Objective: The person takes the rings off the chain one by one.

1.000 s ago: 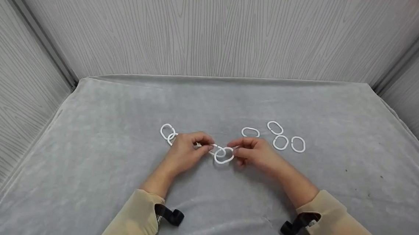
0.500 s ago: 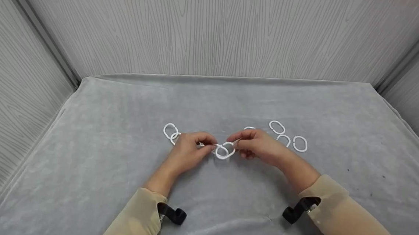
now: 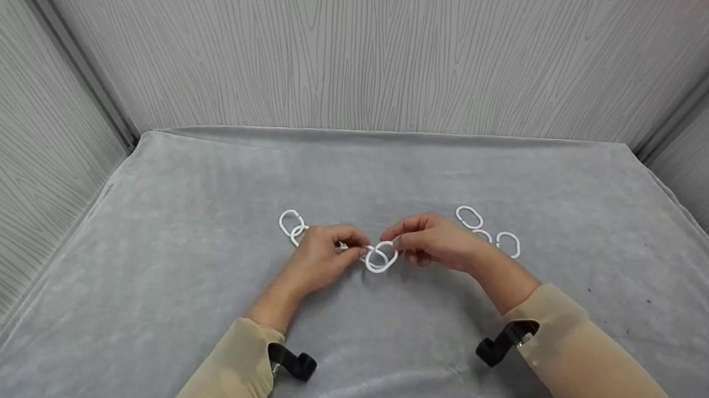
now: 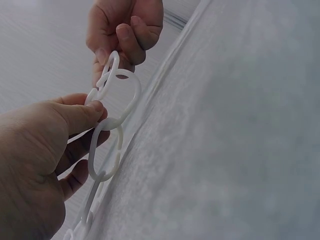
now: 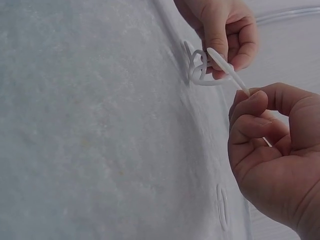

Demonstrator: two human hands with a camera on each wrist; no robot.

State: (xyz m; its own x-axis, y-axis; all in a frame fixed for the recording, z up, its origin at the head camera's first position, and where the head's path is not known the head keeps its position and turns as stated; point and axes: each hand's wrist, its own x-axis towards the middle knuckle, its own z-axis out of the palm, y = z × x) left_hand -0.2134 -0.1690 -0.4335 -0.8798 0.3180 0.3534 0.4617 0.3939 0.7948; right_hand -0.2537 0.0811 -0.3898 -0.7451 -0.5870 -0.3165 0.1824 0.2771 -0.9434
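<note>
1. The left hand (image 3: 324, 256) stays in nearly the same place as a second ago. Its thumb and finger pinch a white ring (image 4: 139, 90) in a chain.
2. The right hand (image 3: 436, 242) is a bit farther from the person than it was a second ago. It pinches another ring (image 3: 377, 271) between its thumb and finger.
3. These two rings are up between the hands, near the middle of the cloth (image 3: 134, 308). They cross each other, and they overlap more now than a second ago. I cannot tell if the held ring has snapped all the way on.
4. In the left wrist view, a third ring (image 4: 92, 155) hangs below the pinched one, and more rings trail down from it.
5. The far end of the chain (image 3: 291, 211) lies on the cloth, past the left hand, and looks nearly the same as before.
6. A second ago, four loose rings showed by the right hand. Now three show: a far one (image 3: 466, 207), a middle one (image 3: 483, 232) partly covered by the hand, and a side one (image 3: 518, 245). The fourth one's spot is behind the right hand.
</note>
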